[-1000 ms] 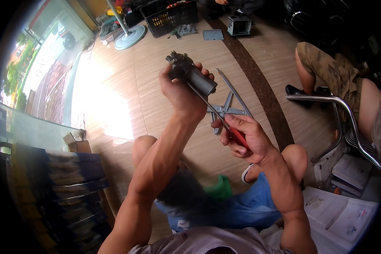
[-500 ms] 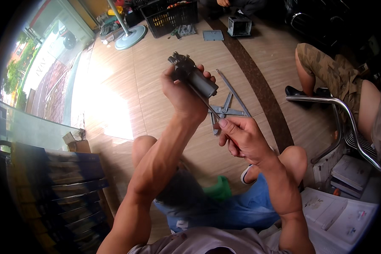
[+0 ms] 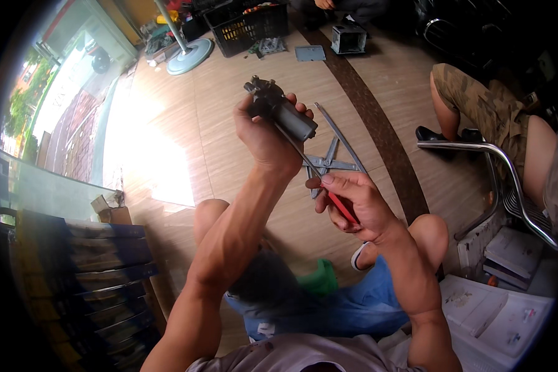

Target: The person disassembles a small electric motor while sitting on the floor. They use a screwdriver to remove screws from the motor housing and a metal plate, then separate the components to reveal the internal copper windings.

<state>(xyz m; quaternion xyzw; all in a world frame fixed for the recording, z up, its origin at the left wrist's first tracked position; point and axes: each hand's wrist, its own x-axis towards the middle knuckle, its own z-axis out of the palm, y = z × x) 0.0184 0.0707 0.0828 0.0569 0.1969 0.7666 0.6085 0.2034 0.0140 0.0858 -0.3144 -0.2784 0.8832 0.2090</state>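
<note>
My left hand is wrapped around a small electric motor with a grey cylindrical body and a dark gear housing at its far end. Closer to me, my right hand grips the red handle of a screwdriver. Its thin metal shaft runs up to the motor's near-left side, passing in front of my left palm. The tip is hidden against the motor and my left hand. Beyond my right hand, a metal scissor-like linkage with crossed arms lies on the floor.
A black crate, a round stand base, a flat grey plate and an open metal box stand far off. A seated person's leg and a chrome chair frame are on the right. Stacked boxes flank my left.
My right-hand fingers have loosened and shifted around the screwdriver, so more of its red handle shows. The motor and my left hand stay nearly in place.
</note>
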